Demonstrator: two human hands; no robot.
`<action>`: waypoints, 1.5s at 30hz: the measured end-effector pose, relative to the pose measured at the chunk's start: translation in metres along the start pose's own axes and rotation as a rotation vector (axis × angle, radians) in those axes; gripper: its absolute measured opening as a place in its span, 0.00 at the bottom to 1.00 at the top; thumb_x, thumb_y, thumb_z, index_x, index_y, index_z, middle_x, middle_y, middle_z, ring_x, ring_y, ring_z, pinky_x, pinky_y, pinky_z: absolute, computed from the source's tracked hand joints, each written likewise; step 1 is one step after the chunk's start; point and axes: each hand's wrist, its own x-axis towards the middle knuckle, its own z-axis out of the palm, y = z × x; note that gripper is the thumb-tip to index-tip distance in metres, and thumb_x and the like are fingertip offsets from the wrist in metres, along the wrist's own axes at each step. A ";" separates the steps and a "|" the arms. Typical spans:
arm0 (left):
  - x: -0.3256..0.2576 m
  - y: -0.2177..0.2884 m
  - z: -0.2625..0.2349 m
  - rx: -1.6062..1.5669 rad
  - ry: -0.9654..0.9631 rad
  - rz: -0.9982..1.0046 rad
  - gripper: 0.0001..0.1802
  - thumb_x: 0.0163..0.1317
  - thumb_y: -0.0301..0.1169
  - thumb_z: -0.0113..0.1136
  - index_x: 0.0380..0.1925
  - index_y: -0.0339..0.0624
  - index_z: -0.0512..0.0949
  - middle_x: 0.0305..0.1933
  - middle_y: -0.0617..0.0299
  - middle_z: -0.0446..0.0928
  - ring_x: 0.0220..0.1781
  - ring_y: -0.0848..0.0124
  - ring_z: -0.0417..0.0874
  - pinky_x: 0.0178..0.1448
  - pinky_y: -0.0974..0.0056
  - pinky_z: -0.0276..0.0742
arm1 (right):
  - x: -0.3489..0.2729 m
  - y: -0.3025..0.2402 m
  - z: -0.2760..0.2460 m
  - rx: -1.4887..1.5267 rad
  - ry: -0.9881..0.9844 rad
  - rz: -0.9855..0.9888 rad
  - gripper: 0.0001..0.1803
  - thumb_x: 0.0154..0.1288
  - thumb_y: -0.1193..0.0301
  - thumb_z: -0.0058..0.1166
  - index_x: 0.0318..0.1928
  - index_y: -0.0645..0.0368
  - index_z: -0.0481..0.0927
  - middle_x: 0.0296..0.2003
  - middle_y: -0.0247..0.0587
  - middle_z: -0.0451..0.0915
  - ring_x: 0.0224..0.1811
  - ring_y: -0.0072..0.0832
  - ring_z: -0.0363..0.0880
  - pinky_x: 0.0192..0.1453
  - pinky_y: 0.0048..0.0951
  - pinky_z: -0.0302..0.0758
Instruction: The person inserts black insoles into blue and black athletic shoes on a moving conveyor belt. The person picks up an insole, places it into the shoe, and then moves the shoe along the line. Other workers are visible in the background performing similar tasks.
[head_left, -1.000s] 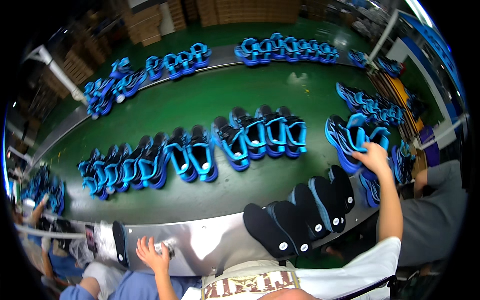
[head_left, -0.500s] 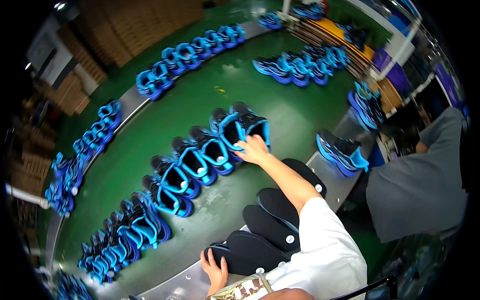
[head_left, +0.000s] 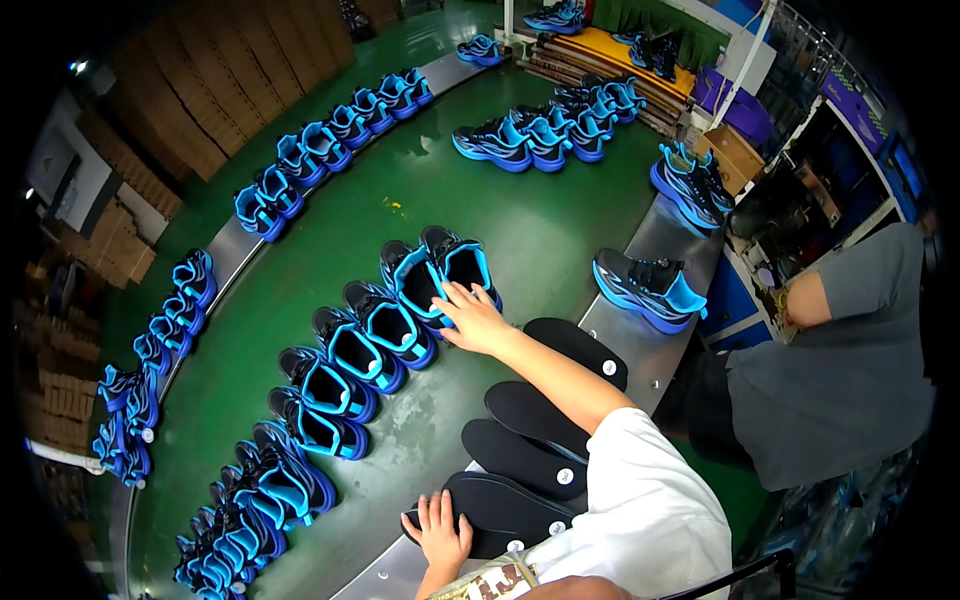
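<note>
Black-and-blue sneakers stand in a row on the green surface in front of me. My right hand (head_left: pixel 474 318), fingers stretched out, rests at the heels of the farthest pair of sneakers (head_left: pixel 412 278) in that row. White round dots show inside some of the shoes. Closer to me, my left hand (head_left: pixel 440 532) lies with spread fingers on the end of the nearest black insoles (head_left: pixel 505 500). More black insoles (head_left: pixel 515 457) lie overlapping along the metal edge under my right forearm, with white round stickers at their heel ends.
More sneakers line the far metal rim (head_left: pixel 325 147), and a cluster of sneakers (head_left: pixel 545 135) stands at the back. A single sneaker (head_left: pixel 650 288) sits on the right metal edge. A person in a grey shirt (head_left: pixel 830 370) is at the right. Stacked brown cartons (head_left: pixel 210 80) stand far left.
The view has shifted, so shoes and insoles sit differently in the picture. My right hand's fingers, curled at the shoe heels before, are now straighter. My left hand reaches further over the insoles.
</note>
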 end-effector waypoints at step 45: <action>-0.005 0.001 0.009 -0.038 0.144 -0.017 0.26 0.46 0.36 0.50 0.49 0.43 0.67 0.39 0.59 0.72 0.52 0.59 0.65 0.61 0.42 0.40 | -0.212 0.102 -0.150 -0.430 0.692 0.736 0.28 0.45 0.71 0.49 0.50 0.65 0.63 0.49 0.53 0.64 0.53 0.44 0.61 0.55 0.43 0.56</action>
